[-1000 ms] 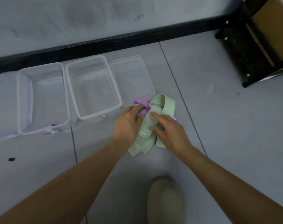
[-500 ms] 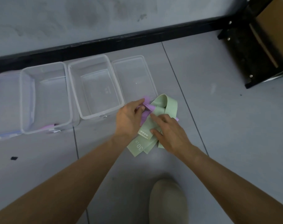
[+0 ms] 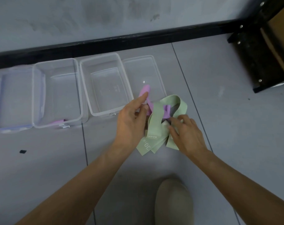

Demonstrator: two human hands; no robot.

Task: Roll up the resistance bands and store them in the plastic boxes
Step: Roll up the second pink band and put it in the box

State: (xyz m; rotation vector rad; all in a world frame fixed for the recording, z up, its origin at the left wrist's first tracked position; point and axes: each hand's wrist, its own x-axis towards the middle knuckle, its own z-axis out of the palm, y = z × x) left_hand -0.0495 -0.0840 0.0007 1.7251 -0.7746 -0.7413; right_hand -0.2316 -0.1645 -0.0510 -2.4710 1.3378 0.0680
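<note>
My left hand pinches the purple band between thumb and fingers, with the index finger extended along it. The band's free end rises just beyond my fingertips, over the lid lying flat on the floor. My right hand is partly curled, fingertips pressing down on the green band, which lies tangled on the floor between my two hands; whether it actually grips a strand, I cannot tell. A second stretch of purple shows through the green loops just ahead of my right fingertips.

Two open clear boxes stand to the left of my left hand: the near box, just beside the hand, and the far box further left, which has a purple piece at its near edge. My shoe sits below both forearms.

Compared with half a second ago, the purple end has been drawn out further from the green tangle and lifted higher, and my right hand has shifted slightly right.
</note>
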